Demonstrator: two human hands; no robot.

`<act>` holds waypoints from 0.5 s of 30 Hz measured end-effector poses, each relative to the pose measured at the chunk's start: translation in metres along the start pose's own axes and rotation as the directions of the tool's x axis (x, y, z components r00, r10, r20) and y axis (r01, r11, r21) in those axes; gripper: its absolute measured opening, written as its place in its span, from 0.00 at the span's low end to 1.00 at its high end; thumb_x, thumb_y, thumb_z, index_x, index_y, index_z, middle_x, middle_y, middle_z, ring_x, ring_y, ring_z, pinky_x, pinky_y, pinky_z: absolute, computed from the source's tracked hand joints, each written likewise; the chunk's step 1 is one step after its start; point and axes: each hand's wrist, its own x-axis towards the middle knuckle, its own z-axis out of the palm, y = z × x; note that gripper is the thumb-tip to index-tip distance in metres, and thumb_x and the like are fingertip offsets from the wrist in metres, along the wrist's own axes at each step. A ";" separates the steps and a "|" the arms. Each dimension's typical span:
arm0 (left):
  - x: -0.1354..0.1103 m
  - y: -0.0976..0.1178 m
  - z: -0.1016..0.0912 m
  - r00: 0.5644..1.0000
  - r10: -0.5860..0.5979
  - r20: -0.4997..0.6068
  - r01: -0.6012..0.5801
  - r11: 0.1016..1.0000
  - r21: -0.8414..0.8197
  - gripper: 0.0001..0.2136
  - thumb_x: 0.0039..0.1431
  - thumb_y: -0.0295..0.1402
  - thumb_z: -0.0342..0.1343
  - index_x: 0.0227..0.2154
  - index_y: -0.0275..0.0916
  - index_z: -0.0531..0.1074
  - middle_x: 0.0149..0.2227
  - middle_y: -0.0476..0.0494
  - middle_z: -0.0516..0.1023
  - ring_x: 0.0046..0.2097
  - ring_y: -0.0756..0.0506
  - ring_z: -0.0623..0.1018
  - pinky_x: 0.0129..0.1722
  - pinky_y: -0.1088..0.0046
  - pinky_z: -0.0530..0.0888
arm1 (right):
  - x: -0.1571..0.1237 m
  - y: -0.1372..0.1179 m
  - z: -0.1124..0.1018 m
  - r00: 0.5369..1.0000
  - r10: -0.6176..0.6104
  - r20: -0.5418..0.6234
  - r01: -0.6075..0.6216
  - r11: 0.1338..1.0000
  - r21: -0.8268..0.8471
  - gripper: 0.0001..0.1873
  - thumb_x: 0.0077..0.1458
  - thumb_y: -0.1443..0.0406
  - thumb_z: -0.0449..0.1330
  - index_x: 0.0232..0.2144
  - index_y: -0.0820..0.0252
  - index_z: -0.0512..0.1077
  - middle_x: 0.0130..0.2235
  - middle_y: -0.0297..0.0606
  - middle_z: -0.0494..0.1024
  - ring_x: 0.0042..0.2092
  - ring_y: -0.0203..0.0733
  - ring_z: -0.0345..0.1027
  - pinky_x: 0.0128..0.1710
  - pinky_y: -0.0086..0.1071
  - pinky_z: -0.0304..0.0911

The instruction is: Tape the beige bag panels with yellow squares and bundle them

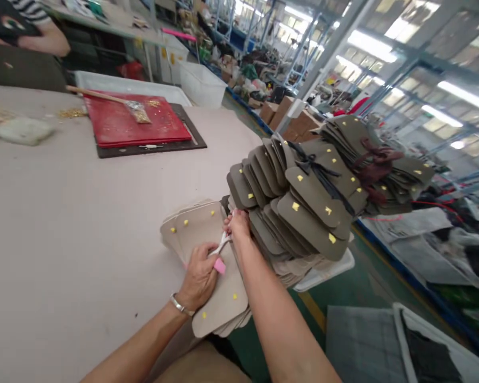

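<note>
A stack of beige flat panels (222,308) with small yellow marks lies at the table's edge, with a white cloth strip (222,243) around its middle. My left hand (200,274) is closed on one part of the strip, resting over the stack. My right hand (238,223) pinches the strip a little farther off, its fingertips partly hidden. The strip crosses itself between the two hands. A pink tag (220,266) sticks out beside my left fingers. Just right of my right hand are bundles of dark olive panels (311,223) with yellow marks, the upper one tied with a black strip.
A further olive bundle with a maroon tie (377,162) lies behind. Across the pale table (143,213) are a red board (131,125) with a wooden-handled brush (138,110) and a clear bag (24,131). A person's arm (48,40) shows at far left. Grey bins (361,340) stand lower right.
</note>
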 end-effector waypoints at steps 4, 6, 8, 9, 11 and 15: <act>-0.019 0.002 -0.001 0.997 -0.075 -0.034 0.072 0.995 -0.075 0.12 0.64 0.32 0.45 0.32 0.38 0.73 0.42 0.41 0.70 0.47 0.43 0.67 0.49 0.61 0.65 | 0.007 0.006 -0.007 0.980 0.065 -0.189 -0.087 0.990 -0.111 0.18 0.65 0.60 0.43 0.47 0.66 0.66 0.30 0.39 0.73 0.24 0.33 0.68 0.21 0.27 0.67; -0.034 -0.003 -0.004 0.966 -0.246 -0.080 0.236 0.965 -0.115 0.14 0.64 0.36 0.45 0.33 0.41 0.75 0.46 0.42 0.68 0.50 0.42 0.66 0.52 0.58 0.64 | 0.007 0.007 -0.010 0.975 0.049 -0.217 -0.090 0.979 -0.185 0.20 0.65 0.62 0.41 0.48 0.67 0.66 0.33 0.44 0.75 0.26 0.35 0.70 0.23 0.28 0.68; -0.047 -0.006 -0.006 0.894 -0.423 -0.150 0.396 0.901 -0.179 0.15 0.64 0.41 0.45 0.36 0.44 0.77 0.50 0.42 0.65 0.54 0.41 0.65 0.56 0.56 0.61 | 0.004 0.007 -0.013 0.980 0.000 -0.200 -0.059 0.956 -0.289 0.21 0.65 0.62 0.39 0.47 0.67 0.68 0.35 0.47 0.77 0.29 0.37 0.71 0.26 0.29 0.69; -0.051 -0.007 -0.006 0.850 -0.499 -0.168 0.459 0.859 -0.225 0.16 0.63 0.43 0.46 0.37 0.44 0.77 0.51 0.42 0.64 0.55 0.41 0.64 0.58 0.56 0.60 | 0.001 0.006 -0.015 0.983 -0.036 -0.181 -0.031 0.936 -0.351 0.22 0.65 0.63 0.39 0.46 0.67 0.69 0.37 0.48 0.77 0.32 0.38 0.72 0.30 0.30 0.69; -0.055 -0.006 -0.007 0.749 -0.646 -0.146 0.577 0.745 -0.333 0.19 0.61 0.48 0.46 0.38 0.43 0.78 0.49 0.42 0.64 0.54 0.41 0.65 0.60 0.57 0.59 | -0.007 0.005 -0.020 0.986 -0.113 -0.121 0.041 0.873 -0.486 0.19 0.64 0.63 0.44 0.41 0.66 0.73 0.39 0.50 0.78 0.40 0.41 0.73 0.39 0.30 0.68; -0.052 -0.002 -0.007 0.492 -0.871 -0.018 0.776 0.448 -0.445 0.25 0.55 0.55 0.45 0.40 0.41 0.76 0.50 0.42 0.66 0.54 0.40 0.68 0.62 0.59 0.59 | -0.024 0.008 -0.029 0.986 -0.155 0.054 0.147 0.692 -0.706 0.13 0.59 0.67 0.53 0.36 0.69 0.76 0.39 0.57 0.78 0.44 0.50 0.72 0.45 0.36 0.64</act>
